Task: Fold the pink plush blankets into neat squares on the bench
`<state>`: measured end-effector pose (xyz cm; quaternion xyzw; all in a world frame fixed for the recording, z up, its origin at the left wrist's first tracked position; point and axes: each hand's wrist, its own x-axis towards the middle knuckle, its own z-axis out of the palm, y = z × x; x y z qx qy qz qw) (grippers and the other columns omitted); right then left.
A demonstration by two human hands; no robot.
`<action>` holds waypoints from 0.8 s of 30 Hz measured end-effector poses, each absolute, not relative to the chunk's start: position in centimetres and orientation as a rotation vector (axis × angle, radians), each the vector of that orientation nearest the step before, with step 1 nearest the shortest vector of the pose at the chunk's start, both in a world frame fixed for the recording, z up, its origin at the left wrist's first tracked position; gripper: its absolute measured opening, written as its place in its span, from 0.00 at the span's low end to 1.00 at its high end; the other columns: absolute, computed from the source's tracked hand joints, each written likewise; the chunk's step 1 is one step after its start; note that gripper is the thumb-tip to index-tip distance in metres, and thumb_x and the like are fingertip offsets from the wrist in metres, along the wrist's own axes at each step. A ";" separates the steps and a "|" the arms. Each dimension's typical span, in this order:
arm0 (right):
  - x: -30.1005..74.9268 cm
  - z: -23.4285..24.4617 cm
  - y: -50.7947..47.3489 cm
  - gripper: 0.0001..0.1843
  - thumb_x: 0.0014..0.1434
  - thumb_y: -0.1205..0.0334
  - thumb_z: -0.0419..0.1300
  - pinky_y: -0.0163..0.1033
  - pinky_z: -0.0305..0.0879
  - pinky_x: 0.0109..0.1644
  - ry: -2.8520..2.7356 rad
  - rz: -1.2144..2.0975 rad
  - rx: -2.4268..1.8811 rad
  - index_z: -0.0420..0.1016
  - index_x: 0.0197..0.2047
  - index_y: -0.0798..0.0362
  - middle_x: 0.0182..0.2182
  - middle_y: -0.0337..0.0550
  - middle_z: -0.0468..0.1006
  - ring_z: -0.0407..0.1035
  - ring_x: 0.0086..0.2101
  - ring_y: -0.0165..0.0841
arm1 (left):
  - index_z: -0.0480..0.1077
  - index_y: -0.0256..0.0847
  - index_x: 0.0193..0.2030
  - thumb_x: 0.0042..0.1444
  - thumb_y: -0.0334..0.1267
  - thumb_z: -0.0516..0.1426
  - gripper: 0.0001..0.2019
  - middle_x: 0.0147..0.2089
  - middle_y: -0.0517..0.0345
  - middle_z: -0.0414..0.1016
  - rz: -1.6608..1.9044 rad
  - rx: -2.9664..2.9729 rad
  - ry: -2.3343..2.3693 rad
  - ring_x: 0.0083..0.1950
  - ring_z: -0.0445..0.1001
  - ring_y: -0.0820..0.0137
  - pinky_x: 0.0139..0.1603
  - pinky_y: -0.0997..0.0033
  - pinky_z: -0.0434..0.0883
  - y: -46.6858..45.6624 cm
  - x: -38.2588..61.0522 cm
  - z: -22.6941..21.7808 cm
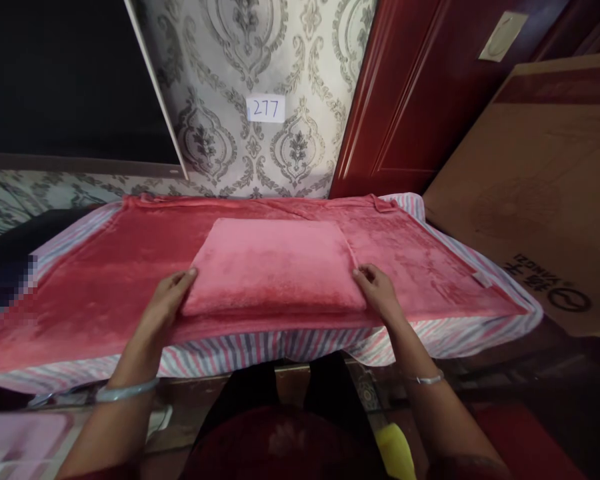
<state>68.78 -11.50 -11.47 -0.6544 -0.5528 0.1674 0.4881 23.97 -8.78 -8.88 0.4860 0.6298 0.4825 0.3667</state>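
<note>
A thick pink plush blanket [280, 263], folded into a neat rectangle, lies in front of me. My left hand [169, 293] grips its left edge near the front corner, thumb on top. At the opposite edge my right hand [377, 287] pinches the side in the same way. The fingers beneath are partly hidden on both sides. Under the folded blanket a red plush cloth [130, 267] is spread flat. A striped sheet [260, 350] shows below that cloth and hangs over the front edge.
A large cardboard box [535, 193] stands at the right against a red door [400, 100]. A black screen [70, 80] is at the back left. The patterned wall [250, 40] carries a paper label [265, 108] reading 277. Something yellow [395, 450] sits low by my legs.
</note>
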 end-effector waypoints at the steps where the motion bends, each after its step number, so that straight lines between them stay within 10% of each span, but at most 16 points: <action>1: 68.7 -11.6 -12.5 0.27 0.49 0.36 0.57 0.41 0.64 0.36 -1.343 0.402 -1.598 0.74 0.36 0.52 0.29 0.45 0.77 0.68 0.31 0.37 | 0.76 0.38 0.32 0.35 0.70 0.65 0.34 0.30 0.55 0.76 1.229 1.237 1.597 0.34 0.73 0.64 0.31 0.70 0.69 -9.6 23.8 -8.9; 8: 67.3 -11.8 -16.2 0.36 0.48 0.34 0.61 0.41 0.65 0.32 -1.291 0.495 -1.663 0.74 0.50 0.53 0.36 0.45 0.78 0.67 0.25 0.34 | 0.77 0.40 0.40 0.28 0.66 0.71 0.37 0.37 0.54 0.79 1.121 1.313 1.501 0.39 0.75 0.61 0.35 0.69 0.72 -12.5 23.0 -8.5; 15: 67.7 -12.4 -14.6 0.18 0.49 0.45 0.61 0.42 0.65 0.41 -1.204 0.421 -1.452 0.71 0.35 0.50 0.30 0.40 0.74 0.67 0.33 0.37 | 0.73 0.40 0.31 0.32 0.66 0.66 0.30 0.30 0.58 0.75 1.206 1.454 1.624 0.35 0.70 0.64 0.38 0.66 0.69 -11.5 22.6 -9.5; 24: 68.5 -14.0 -14.8 0.21 0.48 0.41 0.60 0.41 0.63 0.39 -1.247 0.530 -1.494 0.69 0.34 0.49 0.30 0.39 0.74 0.65 0.32 0.37 | 0.76 0.39 0.36 0.32 0.66 0.68 0.33 0.34 0.54 0.79 1.050 1.377 1.477 0.38 0.75 0.59 0.38 0.65 0.72 -12.1 22.2 -9.2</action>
